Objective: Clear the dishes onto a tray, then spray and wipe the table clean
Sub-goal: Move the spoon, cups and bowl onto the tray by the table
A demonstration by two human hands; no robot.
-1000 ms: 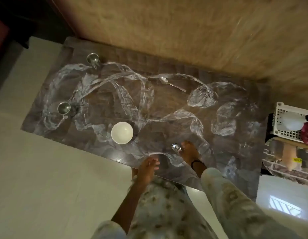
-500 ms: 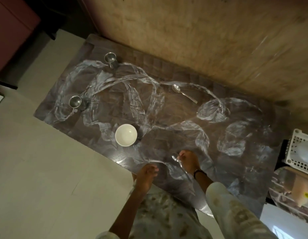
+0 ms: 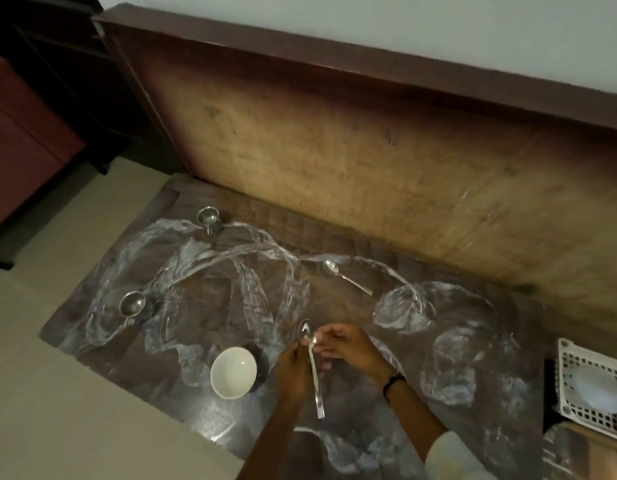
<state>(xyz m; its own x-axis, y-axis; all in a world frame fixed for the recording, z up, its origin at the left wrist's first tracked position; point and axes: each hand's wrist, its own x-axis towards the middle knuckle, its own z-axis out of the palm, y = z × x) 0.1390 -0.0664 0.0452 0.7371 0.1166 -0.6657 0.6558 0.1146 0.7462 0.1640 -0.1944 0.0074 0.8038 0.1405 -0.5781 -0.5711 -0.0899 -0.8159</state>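
While above table (image 3: 473, 341), spoon (image 3: 314, 368) between both hands' grips.

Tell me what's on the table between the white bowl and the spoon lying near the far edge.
Head view: between the white bowl and the far spoon the table shows only white smears; both hands' spoon is just right of that line.
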